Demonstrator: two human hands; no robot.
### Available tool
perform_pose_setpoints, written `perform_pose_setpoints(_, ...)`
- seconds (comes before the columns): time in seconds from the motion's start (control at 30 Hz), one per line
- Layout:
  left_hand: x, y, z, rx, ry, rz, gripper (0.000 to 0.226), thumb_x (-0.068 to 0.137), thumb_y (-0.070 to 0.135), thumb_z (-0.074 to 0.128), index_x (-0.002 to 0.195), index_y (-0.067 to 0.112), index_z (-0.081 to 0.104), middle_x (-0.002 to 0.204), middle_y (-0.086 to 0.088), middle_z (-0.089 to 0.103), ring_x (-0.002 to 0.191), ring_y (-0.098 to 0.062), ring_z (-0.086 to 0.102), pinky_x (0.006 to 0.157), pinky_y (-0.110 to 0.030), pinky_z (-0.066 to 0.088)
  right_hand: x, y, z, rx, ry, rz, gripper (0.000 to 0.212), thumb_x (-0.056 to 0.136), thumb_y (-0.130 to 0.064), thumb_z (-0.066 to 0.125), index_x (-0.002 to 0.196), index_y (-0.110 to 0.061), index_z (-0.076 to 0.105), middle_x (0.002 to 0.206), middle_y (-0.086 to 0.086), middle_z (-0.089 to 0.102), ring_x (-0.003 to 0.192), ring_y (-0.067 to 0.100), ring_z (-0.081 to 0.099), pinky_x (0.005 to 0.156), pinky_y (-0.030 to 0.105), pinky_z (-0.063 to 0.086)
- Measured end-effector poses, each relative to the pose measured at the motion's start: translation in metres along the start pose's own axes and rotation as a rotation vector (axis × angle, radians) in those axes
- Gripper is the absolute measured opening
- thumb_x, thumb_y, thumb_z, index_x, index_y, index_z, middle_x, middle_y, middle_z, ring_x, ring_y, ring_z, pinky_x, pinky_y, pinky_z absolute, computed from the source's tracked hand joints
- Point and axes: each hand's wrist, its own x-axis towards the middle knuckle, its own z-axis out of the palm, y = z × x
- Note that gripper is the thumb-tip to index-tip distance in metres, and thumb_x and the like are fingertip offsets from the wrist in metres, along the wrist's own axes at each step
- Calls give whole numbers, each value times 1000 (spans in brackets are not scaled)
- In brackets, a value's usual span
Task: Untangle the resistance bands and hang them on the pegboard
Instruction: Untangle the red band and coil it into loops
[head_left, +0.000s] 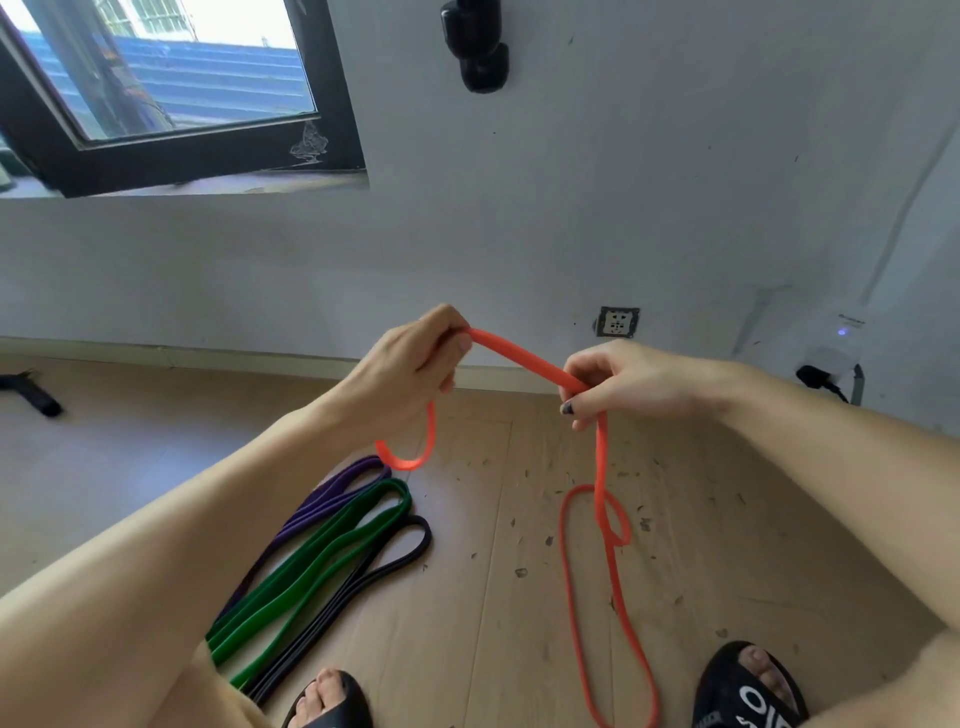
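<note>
Orange band (519, 353), a smooth rubbery strap, stretched between left hand (410, 364) and right hand (618, 384), each grip curled tight on it, one end looping below the left, the rest hanging knotted toward the wood floor (493, 597) beside flat purple band (311, 512), green band (322, 561), black band (374, 571).

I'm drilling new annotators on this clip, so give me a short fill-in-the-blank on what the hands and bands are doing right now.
1. Both hands, the left hand and the right hand, grip the ____ band.
2. Below the right hand, that band hangs down with a loose ____ in it.
3. On the floor, the green band lies between the purple band and the ____ band.

Missing words: orange; knot; black
</note>
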Motion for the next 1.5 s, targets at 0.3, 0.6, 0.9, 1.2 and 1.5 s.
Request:
perform_pose_setpoints(0.3, -7, -54, -5, 450, -542, -383, 17, 107, 26, 44, 102, 22, 60, 96, 5, 69, 86, -21, 66, 74, -30, 50, -1, 4, 0, -149, 61, 37, 7, 90, -10, 65, 88, -12, 71, 78, 5, 74, 73, 13, 69, 75, 31, 56)
perform_pose_setpoints(0.6, -6, -15, 34, -63, -405, -70, 31, 88, 39, 74, 114, 27, 63, 112, 9, 72, 108, -11, 67, 96, -38, 54, 3, -41, 20, -118, 52, -109, 13, 96, -11, 62, 95, -8, 74, 81, 2, 76, 70, 10, 71, 67, 21, 58)
perform_pose_setpoints(0.9, 1, 6, 12, -155, -205, -31, 9, 99, 18, 66, 90, 22, 69, 80, -1, 77, 81, -26, 74, 85, -46, 59, -1, -33, 16, -169, 7, -70, 7, 89, -9, 67, 91, -14, 71, 83, 1, 77, 79, 11, 73, 72, 21, 57)
perform_pose_setpoints(1.2, -1, -27, -29, -262, 60, -195, 21, 103, 16, 58, 85, 6, 59, 59, 0, 53, 48, -22, 48, 51, -32, 50, -3, 5, -1, -177, 68, 35, 5, 91, -11, 68, 88, -14, 70, 84, 3, 77, 79, 14, 75, 82, 36, 59)
perform_pose_setpoints(1.5, -22, -56, -18, 263, -666, -389, 16, 99, 34, 61, 87, 28, 69, 86, 6, 73, 83, -12, 65, 85, -35, 50, -10, -35, -4, -83, 253, -113, 8, 92, -13, 71, 98, -16, 68, 84, -4, 78, 72, 11, 76, 73, 29, 60)
